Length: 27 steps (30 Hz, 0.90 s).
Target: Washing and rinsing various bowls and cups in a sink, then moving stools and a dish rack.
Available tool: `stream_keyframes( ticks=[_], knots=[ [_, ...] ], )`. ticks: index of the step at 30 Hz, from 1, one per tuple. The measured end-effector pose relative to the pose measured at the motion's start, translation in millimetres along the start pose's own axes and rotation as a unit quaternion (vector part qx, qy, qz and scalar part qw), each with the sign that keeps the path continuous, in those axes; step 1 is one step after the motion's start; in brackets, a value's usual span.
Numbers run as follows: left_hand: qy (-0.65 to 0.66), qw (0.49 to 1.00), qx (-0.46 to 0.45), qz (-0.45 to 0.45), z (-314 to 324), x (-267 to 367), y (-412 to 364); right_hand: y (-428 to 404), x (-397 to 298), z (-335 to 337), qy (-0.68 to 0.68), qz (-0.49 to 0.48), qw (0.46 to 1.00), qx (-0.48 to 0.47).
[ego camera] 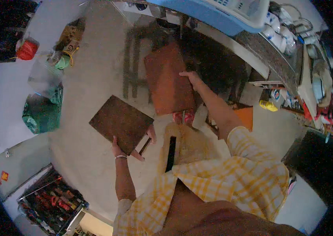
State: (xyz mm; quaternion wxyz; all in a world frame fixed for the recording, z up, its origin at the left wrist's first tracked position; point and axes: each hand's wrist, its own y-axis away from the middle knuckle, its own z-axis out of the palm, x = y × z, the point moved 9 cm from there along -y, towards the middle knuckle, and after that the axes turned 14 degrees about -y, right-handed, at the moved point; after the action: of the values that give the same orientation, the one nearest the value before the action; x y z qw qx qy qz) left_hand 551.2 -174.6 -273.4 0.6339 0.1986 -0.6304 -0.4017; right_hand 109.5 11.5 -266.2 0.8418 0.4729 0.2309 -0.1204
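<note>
A dark brown, flat rectangular panel (pixel 121 124) is held by my left hand (pixel 119 149), whose thumb lies on its near edge while other fingers show past its right side. A narrow dark strip (pixel 145 146) lies by those fingers; whether it is part of the panel I cannot tell. My right hand (pixel 191 78) grips the right edge of a larger reddish-brown board (pixel 169 82), which is tilted in front of my feet. The fingers behind that board are hidden. The two pieces are apart.
Behind the large board is a dark wooden stool or frame (pixel 131 65). A counter edge (pixel 272 56) runs along the right, with a blue basin (pixel 228 20) above. An orange box (pixel 243 116) stands on the floor at right. A green bag (pixel 45 112) is at left, a shoe rack (pixel 54 200) lower left.
</note>
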Motion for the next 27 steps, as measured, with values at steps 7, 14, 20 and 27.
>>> stream_keyframes(
  ticks=[7,14,20,27],
  knots=[
    [0.036,0.990,-0.132,-0.044,150,3,-112,-119,-60,-58,-0.027,0.002,0.999,-0.041],
    [-0.032,0.996,-0.087,-0.009,215,-11,-169,-154,-93,-171,0.012,-0.045,0.994,0.095],
    [-0.029,0.994,-0.106,0.003,195,-55,-236,-150,-103,-224,0.135,-0.123,0.981,0.065],
    [-0.101,0.993,-0.051,-0.035,128,-76,-238,-147,-114,-255,0.294,-0.143,0.921,0.214]
  ],
)
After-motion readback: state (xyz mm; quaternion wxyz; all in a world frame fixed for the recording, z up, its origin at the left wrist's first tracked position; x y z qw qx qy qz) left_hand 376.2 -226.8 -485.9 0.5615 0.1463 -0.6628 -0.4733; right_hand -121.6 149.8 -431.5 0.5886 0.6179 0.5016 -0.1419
